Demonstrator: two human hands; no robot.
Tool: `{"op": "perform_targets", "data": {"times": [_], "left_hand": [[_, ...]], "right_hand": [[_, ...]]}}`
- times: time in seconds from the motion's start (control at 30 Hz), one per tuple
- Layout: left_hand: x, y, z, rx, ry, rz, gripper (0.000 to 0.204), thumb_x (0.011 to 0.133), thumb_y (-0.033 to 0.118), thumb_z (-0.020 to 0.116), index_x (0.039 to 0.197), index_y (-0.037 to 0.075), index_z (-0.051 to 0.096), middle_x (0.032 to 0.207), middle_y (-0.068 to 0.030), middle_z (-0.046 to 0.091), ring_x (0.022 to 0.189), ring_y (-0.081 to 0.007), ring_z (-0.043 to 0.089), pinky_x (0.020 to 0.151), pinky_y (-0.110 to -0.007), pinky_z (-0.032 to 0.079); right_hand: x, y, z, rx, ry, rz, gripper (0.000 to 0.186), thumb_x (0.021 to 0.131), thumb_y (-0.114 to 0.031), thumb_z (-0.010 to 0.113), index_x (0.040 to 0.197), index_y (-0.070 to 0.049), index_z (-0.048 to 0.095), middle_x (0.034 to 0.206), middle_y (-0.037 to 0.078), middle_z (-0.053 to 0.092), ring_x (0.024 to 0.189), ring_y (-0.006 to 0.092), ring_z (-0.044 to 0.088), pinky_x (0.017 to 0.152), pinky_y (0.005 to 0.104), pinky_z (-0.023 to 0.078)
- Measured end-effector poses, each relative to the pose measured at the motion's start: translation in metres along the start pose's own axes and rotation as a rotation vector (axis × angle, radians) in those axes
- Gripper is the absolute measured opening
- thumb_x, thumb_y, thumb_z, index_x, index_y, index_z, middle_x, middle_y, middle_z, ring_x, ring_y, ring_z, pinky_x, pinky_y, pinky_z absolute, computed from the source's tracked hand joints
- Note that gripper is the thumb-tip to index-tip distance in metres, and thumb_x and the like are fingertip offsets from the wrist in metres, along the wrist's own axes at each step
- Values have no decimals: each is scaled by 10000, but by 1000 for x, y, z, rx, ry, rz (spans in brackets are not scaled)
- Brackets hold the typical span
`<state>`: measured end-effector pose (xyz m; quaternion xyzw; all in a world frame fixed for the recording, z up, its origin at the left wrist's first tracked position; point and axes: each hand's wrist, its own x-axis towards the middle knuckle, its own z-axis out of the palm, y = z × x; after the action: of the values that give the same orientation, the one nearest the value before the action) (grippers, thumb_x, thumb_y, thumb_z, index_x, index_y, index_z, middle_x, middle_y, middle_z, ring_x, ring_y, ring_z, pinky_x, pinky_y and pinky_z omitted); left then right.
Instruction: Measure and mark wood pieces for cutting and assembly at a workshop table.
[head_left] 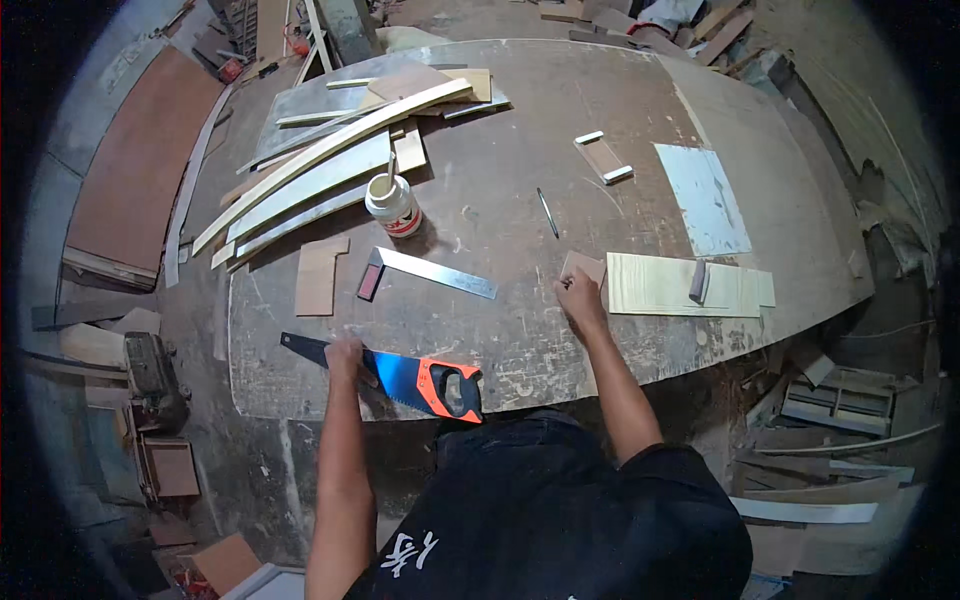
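My right hand (580, 295) is closed, its fingers pinching the near edge of a small brown board piece (584, 264) on the table. Just right of it lies a pale wooden panel (650, 285) with a dark block (698, 282) on top. My left hand (345, 356) is closed over the blade of a handsaw (397, 377), whose orange and black handle points right. Beside that wrist a small brown bit (368, 377) shows; what the left fingers grip is hidden. A try square (430, 272) lies between the hands, farther in, near a notched brown board (318, 280).
An open white jar (398, 212) with a stick in it stands beside stacked wooden strips (310, 185). A pen (547, 213), a small tray-like wooden piece (604, 158) and a whitish sheet (703, 200) lie on the worn table (500, 350). Scrap wood (840, 400) crowds the floor.
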<state>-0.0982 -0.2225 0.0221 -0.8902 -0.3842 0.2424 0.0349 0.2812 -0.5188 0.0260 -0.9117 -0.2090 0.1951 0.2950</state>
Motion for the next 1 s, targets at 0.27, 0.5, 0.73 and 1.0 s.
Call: {"op": "perform_targets", "data": {"times": [0.27,0.5,0.73,1.0], "left_hand": [[5,-7,13,-25,67,-58,502,639,302,791,1033,37,628,1025,-134,643,976,-312,635,729,-420,542],[21,-9,26,-79,79,-29,374,896,284,462,1123,9,575,883,-160,676,838,-299,674,663,-419,541],[11,-6,22,48,109,-30,269,859,199,519,1067,64,623,865,-127,687,791,-272,683,635,-404,537],[4,-1,-5,3,16,-40,699,334,326,911,946,82,679,972,-112,684,890,-273,672,726,-385,551]], "right_hand": [[0,2,-35,-259,-12,84,642,667,-215,779,1198,-34,468,1045,216,641,967,385,621,828,436,506],[26,19,-44,-330,-114,-6,646,567,-245,838,1093,-67,508,997,179,660,945,354,633,781,443,520],[-30,-30,-24,-280,-150,-109,628,637,-371,768,1155,-126,512,965,187,657,904,388,626,756,468,506],[-84,-41,16,-57,-316,-380,846,631,-403,781,1365,-193,415,1021,210,646,930,393,622,791,463,502]]}}
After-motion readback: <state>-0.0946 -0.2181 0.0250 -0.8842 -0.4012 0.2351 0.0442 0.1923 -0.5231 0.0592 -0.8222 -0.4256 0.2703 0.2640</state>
